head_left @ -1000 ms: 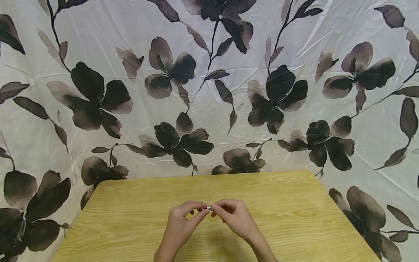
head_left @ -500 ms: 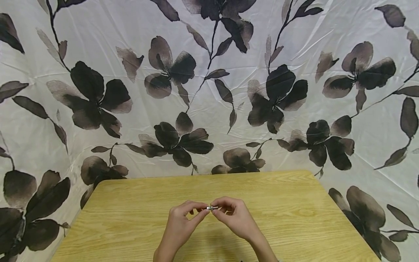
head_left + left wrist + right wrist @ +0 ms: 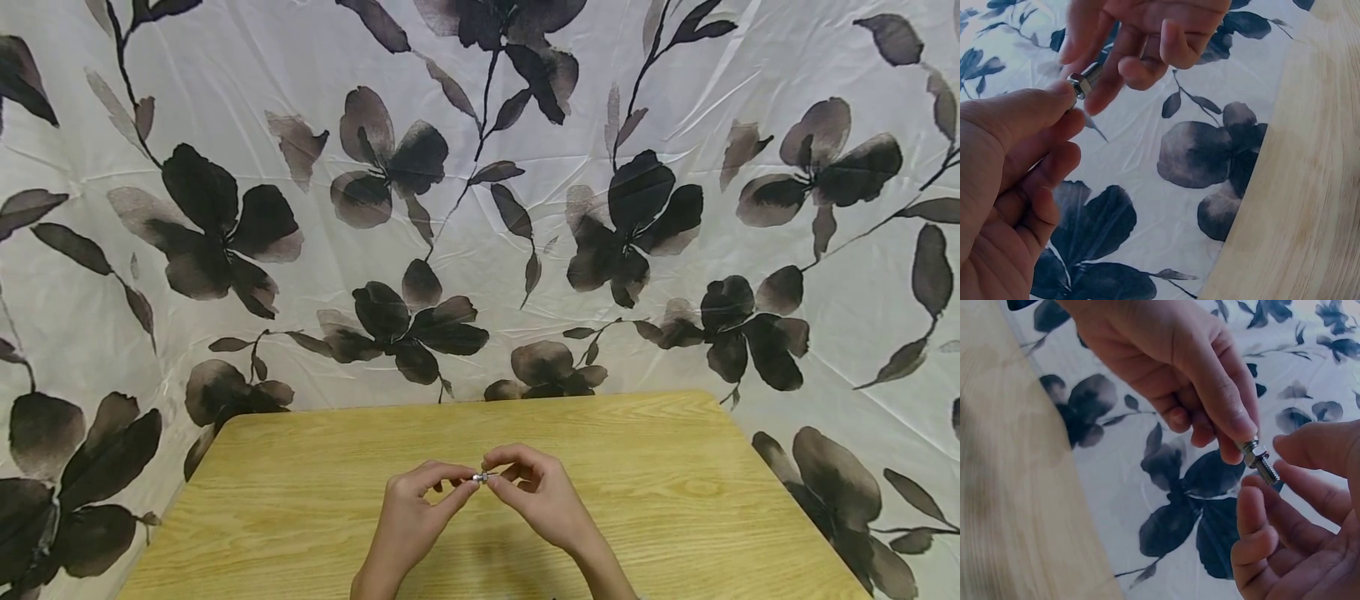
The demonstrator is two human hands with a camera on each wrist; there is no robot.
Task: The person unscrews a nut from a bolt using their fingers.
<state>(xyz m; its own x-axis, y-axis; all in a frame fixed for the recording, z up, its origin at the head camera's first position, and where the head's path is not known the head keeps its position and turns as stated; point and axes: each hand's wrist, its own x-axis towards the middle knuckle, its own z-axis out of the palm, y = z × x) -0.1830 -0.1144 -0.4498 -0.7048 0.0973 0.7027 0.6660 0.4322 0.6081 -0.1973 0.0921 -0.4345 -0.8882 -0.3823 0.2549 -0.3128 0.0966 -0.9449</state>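
A small silver bolt (image 3: 1265, 470) carries a hex nut (image 3: 1254, 456) on its threaded shank. My left hand (image 3: 420, 504) pinches it by one end between thumb and index finger, and the threaded tip points toward my right hand (image 3: 536, 492). The right thumb and fingers are spread around that tip without gripping it. In the left wrist view the nut (image 3: 1080, 85) sits just past my left thumb, and the bare thread sticks out beyond it. The end inside the left fingertips is hidden.
Both hands are above a light wood-grain table (image 3: 300, 467). Behind and beside the table hangs a white cloth (image 3: 525, 275) printed with dark flowers.
The right fingers were closed at the bolt's end a second ago; they have since parted, with the index finger lifting and the thread showing. The left hand has stayed in place.
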